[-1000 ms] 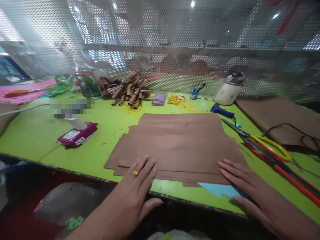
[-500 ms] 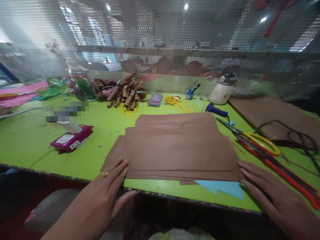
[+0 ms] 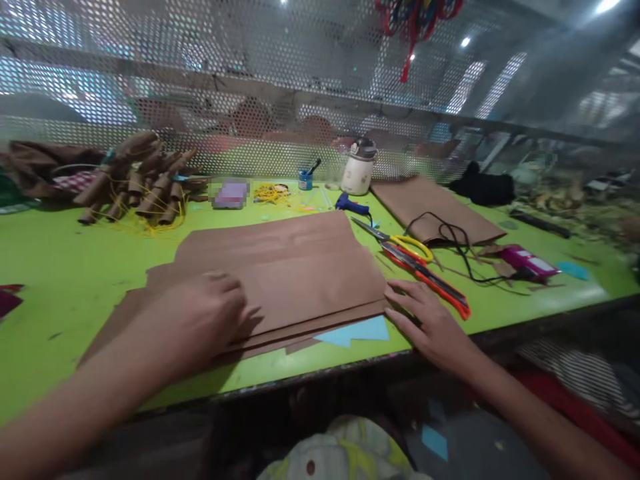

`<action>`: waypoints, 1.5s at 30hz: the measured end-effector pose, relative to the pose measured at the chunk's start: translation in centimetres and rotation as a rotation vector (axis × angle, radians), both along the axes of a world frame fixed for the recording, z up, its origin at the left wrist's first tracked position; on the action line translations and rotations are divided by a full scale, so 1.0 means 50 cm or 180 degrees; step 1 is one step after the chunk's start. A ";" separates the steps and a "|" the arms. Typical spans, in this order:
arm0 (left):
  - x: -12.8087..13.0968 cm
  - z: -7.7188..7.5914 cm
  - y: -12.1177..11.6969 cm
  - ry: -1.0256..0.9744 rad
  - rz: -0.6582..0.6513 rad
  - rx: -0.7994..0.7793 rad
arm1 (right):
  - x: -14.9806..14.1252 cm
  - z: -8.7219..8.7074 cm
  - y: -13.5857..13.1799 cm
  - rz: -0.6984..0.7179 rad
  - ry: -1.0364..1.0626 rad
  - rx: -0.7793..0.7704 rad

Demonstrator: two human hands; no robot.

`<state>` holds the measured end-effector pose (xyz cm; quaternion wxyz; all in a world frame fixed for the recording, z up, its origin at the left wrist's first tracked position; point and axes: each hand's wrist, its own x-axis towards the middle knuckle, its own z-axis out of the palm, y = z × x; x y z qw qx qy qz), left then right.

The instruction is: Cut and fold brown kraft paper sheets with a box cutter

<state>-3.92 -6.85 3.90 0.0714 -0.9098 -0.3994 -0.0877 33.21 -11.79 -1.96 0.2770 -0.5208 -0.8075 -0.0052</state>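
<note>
Several large brown paper sheets [image 3: 300, 280] lie in an uneven stack in front of me. Over the stack's left part is my left hand [image 3: 210, 310], blurred, with its fingers bent downward. Its fingertips are partly hidden, and I cannot tell whether they touch the paper. My right hand [image 3: 425, 317] rests at the stack's right edge with its fingers apart. Light-blue paper pieces [image 3: 353, 331] stick out from under the near edge. Just beyond my right hand lie yellow-and-red-handled scissors [image 3: 395, 241] and an orange-and-black cutter [image 3: 425, 277].
A blue glue gun [image 3: 353, 205] lies behind the stack, near a white jug [image 3: 357, 172] and a small blue jar [image 3: 305, 179]. Rolled brown tubes with yellow string [image 3: 145, 187] are piled at back left. Folded brown paper [image 3: 430, 207] and a black cord [image 3: 465, 257] lie at right.
My view has swung to the right. The left hand has lifted from the stack's left edge and moved in over the paper, its fingers now bent. The right hand stays at the right edge.
</note>
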 end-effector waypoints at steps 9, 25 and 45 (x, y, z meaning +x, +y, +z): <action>0.159 -0.081 0.129 -0.0313 -0.0385 0.0079 | 0.042 0.012 -0.012 -0.0084 -0.0165 -0.0242; 0.144 -0.098 0.140 -0.0150 -0.0358 0.0101 | 0.023 0.010 0.010 0.0120 -0.0546 -0.0068; 0.139 -0.101 0.148 -0.0258 -0.0264 -0.0166 | 0.020 0.012 0.044 -0.0104 0.0794 -0.0317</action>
